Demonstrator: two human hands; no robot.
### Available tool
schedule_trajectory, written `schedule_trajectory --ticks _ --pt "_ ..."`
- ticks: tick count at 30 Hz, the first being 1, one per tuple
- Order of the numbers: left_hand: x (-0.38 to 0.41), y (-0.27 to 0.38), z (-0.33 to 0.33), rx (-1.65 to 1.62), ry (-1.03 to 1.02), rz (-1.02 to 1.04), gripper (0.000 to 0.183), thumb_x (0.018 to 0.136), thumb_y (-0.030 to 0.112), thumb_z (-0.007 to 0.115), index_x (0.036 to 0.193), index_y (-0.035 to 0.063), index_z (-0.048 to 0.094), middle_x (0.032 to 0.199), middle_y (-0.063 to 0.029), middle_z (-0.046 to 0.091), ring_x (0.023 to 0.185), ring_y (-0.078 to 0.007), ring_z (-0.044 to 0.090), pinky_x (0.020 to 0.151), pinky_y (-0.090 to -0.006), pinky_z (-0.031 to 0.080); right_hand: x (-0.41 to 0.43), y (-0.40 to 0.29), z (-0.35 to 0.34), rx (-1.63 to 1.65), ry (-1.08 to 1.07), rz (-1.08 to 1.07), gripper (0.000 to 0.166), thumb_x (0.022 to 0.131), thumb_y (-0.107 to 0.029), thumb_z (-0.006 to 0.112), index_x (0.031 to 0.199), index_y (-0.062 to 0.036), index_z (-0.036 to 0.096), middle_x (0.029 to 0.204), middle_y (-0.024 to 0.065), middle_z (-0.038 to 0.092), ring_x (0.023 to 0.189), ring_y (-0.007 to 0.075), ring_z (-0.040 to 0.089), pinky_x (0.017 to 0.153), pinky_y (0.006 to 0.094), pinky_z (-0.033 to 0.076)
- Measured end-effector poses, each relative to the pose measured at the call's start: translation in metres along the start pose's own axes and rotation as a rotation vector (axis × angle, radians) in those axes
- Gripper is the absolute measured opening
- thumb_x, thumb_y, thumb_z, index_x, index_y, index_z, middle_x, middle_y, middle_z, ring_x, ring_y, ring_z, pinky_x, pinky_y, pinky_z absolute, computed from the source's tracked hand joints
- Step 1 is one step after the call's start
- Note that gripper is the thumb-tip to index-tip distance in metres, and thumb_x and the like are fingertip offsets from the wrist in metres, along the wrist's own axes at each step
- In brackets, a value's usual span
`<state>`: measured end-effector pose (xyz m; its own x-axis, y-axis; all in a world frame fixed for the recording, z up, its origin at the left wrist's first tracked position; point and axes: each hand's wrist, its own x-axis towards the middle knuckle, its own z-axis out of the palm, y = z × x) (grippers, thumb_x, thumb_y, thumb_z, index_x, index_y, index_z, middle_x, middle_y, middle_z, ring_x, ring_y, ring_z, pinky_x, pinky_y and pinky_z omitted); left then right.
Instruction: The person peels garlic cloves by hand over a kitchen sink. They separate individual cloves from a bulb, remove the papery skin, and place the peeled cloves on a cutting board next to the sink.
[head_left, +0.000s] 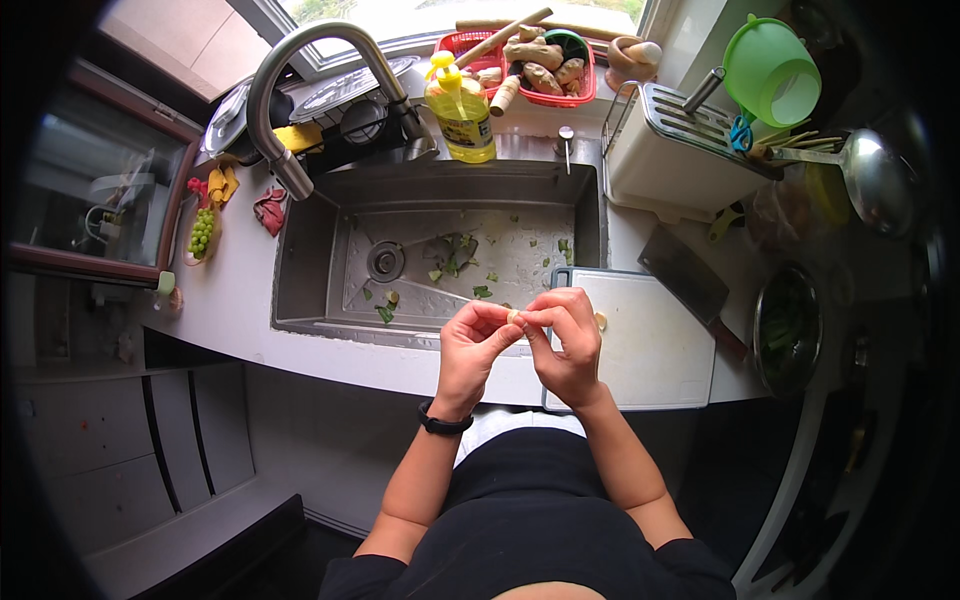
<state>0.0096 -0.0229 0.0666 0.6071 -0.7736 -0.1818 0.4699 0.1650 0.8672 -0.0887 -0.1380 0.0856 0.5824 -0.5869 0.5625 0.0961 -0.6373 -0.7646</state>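
Note:
Between the fingertips of my left hand (474, 349) and my right hand (566, 345) is a small pale piece, which looks like a garlic clove (514, 316). Both hands pinch it above the front rim of the sink (352, 331). Another small pale piece (601, 321) lies on the white cutting board (652, 337), just right of my right hand. Green leaf scraps (450, 255) are scattered over the sink's wet floor. A cleaver (684, 274) lies across the board's back right corner, its blade partly on the counter.
A curved faucet (281, 97) arches over the sink's left back. Behind the sink stands a yellow soap bottle (465, 124), near red baskets (559, 97) of ginger. At the right are a knife holder (667, 157) and a metal bowl of greens (787, 330); grapes (201, 234) lie left.

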Motion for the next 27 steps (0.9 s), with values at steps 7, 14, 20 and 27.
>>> schedule_trajectory --ticks 7,14,20,27 --pt "0.0 -0.006 -0.005 -0.338 -0.127 -0.258 0.025 0.094 0.014 0.067 0.115 0.0001 0.061 0.109 -0.0074 0.067 0.1 -0.0152 0.064 0.09 -0.0337 0.054 -0.001 -0.002 0.0 0.083 0.025 0.092 0.013 0.078 0.001 0.074 0.087 -0.0031 0.065 0.092 0.009 0.063 0.088 0.026 0.06 0.077 0.0356 0.049" --pt "0.006 -0.012 -0.009 -0.6 -0.074 -0.236 0.023 0.099 0.023 0.061 0.115 0.0074 0.058 0.105 -0.0031 0.066 0.105 -0.0136 0.062 0.094 -0.0345 0.051 -0.003 0.002 -0.008 0.236 -0.136 0.235 0.007 0.084 -0.003 0.07 0.089 -0.0028 0.066 0.1 0.0108 0.063 0.095 0.0257 0.061 0.082 0.034 0.049" --pt "0.001 -0.011 -0.001 -0.138 0.076 -0.033 0.021 0.095 0.017 0.067 0.11 0.0048 0.061 0.101 -0.0028 0.068 0.097 -0.0131 0.065 0.09 -0.0292 0.051 -0.002 0.007 -0.007 0.257 -0.088 0.395 0.012 0.094 -0.01 0.063 0.101 -0.0009 0.069 0.104 0.0115 0.064 0.094 0.0206 0.063 0.082 0.031 0.05" --pt "-0.003 -0.003 0.008 0.347 0.059 0.284 0.02 0.084 0.002 0.076 0.102 0.0015 0.067 0.095 -0.0047 0.068 0.088 -0.0116 0.064 0.08 -0.026 0.052 -0.002 0.004 -0.01 0.367 -0.156 0.424 0.012 0.088 -0.009 0.071 0.099 -0.0024 0.071 0.098 0.0087 0.066 0.092 0.0191 0.062 0.081 0.0299 0.05"
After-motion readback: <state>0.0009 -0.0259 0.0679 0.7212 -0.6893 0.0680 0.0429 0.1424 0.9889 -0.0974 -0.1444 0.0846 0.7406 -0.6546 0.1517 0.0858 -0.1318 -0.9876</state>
